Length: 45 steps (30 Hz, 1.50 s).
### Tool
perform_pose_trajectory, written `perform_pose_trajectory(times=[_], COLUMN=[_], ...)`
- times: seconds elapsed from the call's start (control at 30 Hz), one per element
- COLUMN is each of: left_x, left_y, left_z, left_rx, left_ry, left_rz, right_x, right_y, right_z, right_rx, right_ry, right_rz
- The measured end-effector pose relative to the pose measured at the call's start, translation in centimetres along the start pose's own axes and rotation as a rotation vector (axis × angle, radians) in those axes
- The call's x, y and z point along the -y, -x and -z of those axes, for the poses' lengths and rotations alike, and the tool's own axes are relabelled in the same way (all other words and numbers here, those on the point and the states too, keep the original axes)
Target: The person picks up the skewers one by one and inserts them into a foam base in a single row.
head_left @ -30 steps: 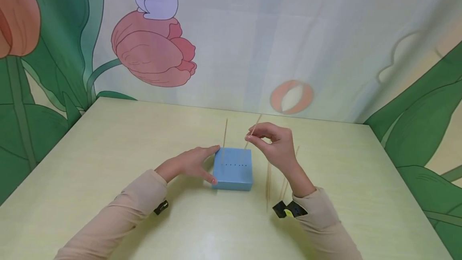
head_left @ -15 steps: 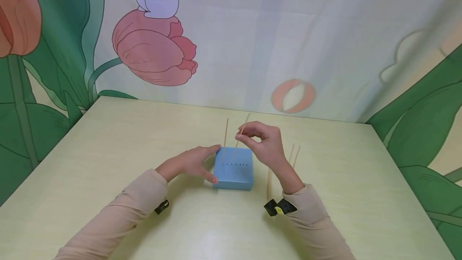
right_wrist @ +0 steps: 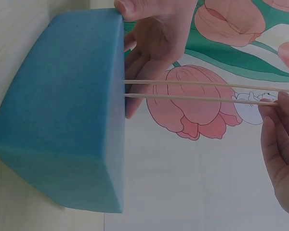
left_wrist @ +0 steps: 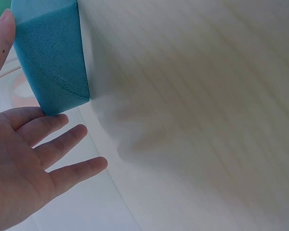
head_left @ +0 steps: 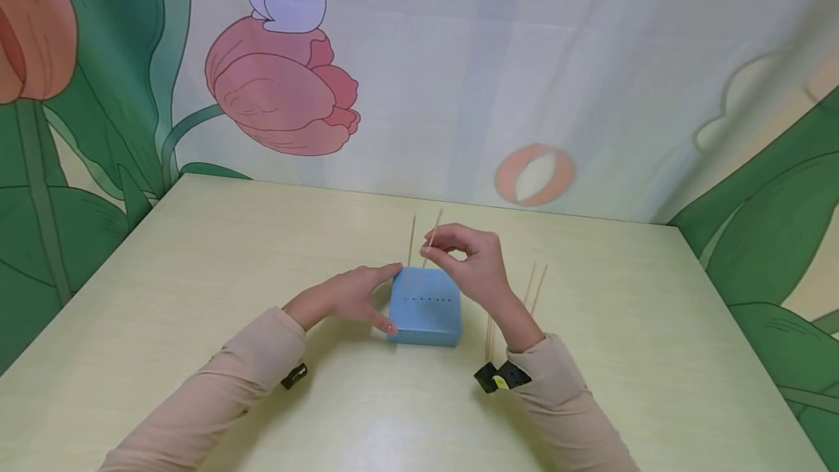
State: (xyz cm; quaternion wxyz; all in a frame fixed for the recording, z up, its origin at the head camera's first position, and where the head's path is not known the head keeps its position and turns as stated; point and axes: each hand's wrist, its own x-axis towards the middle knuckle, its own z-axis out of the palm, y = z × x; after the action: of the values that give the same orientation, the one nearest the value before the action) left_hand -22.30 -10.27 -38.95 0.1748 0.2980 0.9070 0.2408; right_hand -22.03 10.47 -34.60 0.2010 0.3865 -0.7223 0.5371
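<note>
A blue foam block (head_left: 426,317) with a row of small holes along its top lies on the table. My left hand (head_left: 347,293) holds its left side, thumb at the near corner and index finger at the far one; the other fingers spread straight in the left wrist view. One thin wooden skewer (head_left: 410,253) stands upright in the block at the row's left end. With thumb and fingertips, my right hand (head_left: 472,257) pinches a second skewer (right_wrist: 192,98), slightly tilted. Its lower tip meets the block's top right beside the standing skewer.
Several loose skewers (head_left: 489,341) lie on the pale wooden table (head_left: 314,414) to the right of the block, partly hidden by the right forearm. Behind the table hangs a curtain (head_left: 419,93) printed with tulips and a white animal.
My right hand has moved left over the block, bringing its skewer close to the standing one and more upright. The left hand and block have stayed in place.
</note>
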Motion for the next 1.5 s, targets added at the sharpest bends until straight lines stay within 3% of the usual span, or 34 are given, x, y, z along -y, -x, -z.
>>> perform_pose_trajectory(times=[0.77, 1.07, 1.5], left_x=[-0.1, -0.2, -0.1], left_y=[0.0, -0.1, 0.1], left_z=[-0.1, -0.3, -0.3], left_rx=[-0.005, -0.008, -0.002], left_ry=[0.025, 0.015, 0.012], left_rz=[-0.008, 0.011, 0.020], right_x=[-0.6, -0.9, -2.1], right_y=[0.7, 2.4, 4.7], right_z=[-0.6, 1.7, 6.1], right_rx=[0.094, 0.194, 0.223], right_ry=[0.110, 0.166, 0.305], right_rz=[-0.072, -0.181, -0.340])
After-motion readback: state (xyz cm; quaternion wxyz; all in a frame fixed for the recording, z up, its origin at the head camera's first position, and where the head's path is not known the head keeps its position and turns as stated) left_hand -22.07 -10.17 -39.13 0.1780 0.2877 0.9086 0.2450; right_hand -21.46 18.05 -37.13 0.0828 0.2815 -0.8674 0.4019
